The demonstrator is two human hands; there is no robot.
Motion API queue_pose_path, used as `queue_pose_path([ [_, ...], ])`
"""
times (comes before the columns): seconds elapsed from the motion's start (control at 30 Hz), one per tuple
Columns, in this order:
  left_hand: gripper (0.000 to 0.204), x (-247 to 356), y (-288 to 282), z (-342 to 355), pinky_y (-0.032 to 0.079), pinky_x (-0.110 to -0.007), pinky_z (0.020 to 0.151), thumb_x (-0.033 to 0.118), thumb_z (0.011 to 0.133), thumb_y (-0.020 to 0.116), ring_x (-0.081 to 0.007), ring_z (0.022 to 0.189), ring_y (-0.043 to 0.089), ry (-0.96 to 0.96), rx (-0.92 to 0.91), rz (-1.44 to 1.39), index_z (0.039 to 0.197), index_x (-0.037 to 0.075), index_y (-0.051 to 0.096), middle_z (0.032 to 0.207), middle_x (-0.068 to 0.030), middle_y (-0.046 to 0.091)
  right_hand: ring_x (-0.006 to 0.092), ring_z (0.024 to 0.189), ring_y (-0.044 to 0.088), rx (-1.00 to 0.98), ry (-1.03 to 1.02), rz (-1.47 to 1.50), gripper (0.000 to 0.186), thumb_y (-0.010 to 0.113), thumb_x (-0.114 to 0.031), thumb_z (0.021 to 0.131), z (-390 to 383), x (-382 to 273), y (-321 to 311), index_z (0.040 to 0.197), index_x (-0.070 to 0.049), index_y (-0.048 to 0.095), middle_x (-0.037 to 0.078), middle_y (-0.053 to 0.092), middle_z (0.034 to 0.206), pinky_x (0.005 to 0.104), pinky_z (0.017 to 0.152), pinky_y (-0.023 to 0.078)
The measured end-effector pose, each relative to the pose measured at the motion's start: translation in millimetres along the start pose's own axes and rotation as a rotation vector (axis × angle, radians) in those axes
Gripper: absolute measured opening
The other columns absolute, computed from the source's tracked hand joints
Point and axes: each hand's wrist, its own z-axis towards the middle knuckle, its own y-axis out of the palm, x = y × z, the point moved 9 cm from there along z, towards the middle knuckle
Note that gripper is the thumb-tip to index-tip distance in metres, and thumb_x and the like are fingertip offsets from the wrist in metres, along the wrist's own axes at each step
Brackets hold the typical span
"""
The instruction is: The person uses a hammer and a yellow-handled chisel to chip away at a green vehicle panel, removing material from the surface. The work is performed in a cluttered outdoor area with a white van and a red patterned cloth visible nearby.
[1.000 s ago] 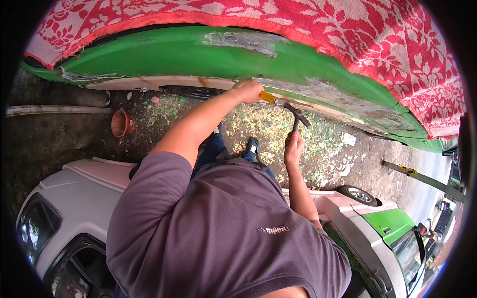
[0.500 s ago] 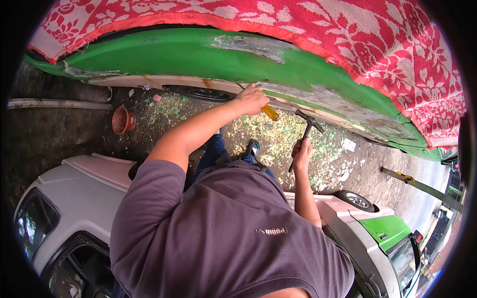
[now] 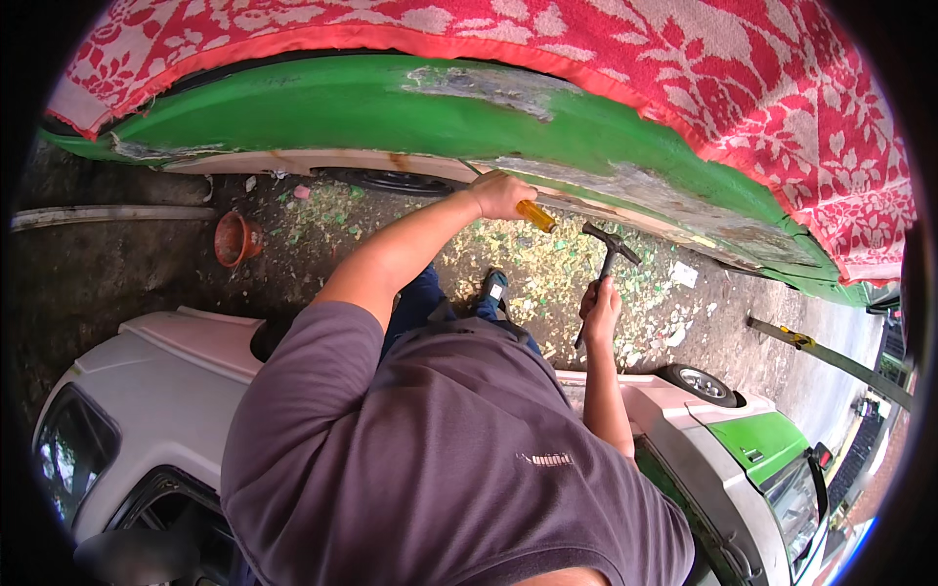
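My left hand (image 3: 501,195) is closed around a screwdriver-like tool with a see-through yellow handle (image 3: 536,216). Its thin shaft comes out past my knuckles and meets the lower edge of the green car panel (image 3: 322,103); the very tip is too small to make out. To the right and nearer me, my right hand (image 3: 600,308) grips the dark handle of a hammer (image 3: 611,244). The hammer head is up, a short way from the yellow handle and not touching it. Bare grey, scraped patches (image 3: 493,90) show on the panel.
A red patterned cloth (image 3: 762,88) covers the top of the green car. Paint flakes (image 3: 508,259) litter the ground round my feet. An orange pot (image 3: 235,239) stands at left. Behind me is a white-and-green car (image 3: 205,391). A long bar (image 3: 831,361) lies at right.
The view has shifted slightly. My left hand has turned a little, with the yellow handle slightly farther right. The hammer stays raised. A blurred dark shape now shows at lower left.
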Motion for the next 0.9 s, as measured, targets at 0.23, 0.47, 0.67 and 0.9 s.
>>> queue_pose_path([
  [0.23,0.018,-6,13,-9,0.052,-0.041,0.062,0.030,0.077,0.067,-0.0279,0.072,0.067,0.080,0.001,0.052,0.074,0.014,0.061,0.076,-0.0044,0.066,0.0029,0.046,0.031,-0.009,0.059,0.005,0.043,0.043,-0.045,0.104,-3,3,-3,0.075,-0.013,0.046,-0.008,0.036,0.059,0.0221,0.040,0.022],
  [0.47,0.018,-1,24,-23,0.051,-0.042,0.058,0.031,0.078,0.065,-0.0276,0.067,0.066,0.207,0.010,0.112,0.072,0.015,0.059,0.069,-0.0028,0.064,0.0032,0.047,0.031,-0.051,0.010,-0.048,0.044,0.043,-0.045,0.104,-3,-7,1,0.074,-0.012,0.046,-0.007,0.036,0.059,0.0223,0.041,0.022],
  [0.67,0.017,-10,24,-27,0.050,-0.042,0.058,0.030,0.078,0.066,-0.0281,0.067,0.065,0.178,0.048,0.089,0.073,0.015,0.059,0.069,-0.0031,0.062,0.0035,0.045,0.030,-0.056,0.010,-0.103,0.045,0.042,-0.046,0.104,-4,-8,3,0.073,-0.013,0.044,-0.007,0.035,0.058,0.0227,0.040,0.022],
  [0.9,0.016,-16,25,-11,0.052,-0.040,0.060,0.028,0.081,0.065,-0.0263,0.071,0.066,0.123,0.049,0.099,0.075,0.014,0.059,0.073,-0.0037,0.063,0.0041,0.043,0.029,-0.062,0.000,-0.168,0.049,0.041,-0.050,0.103,0,-8,10,0.072,-0.013,0.045,-0.007,0.034,0.055,0.0236,0.039,0.020],
])
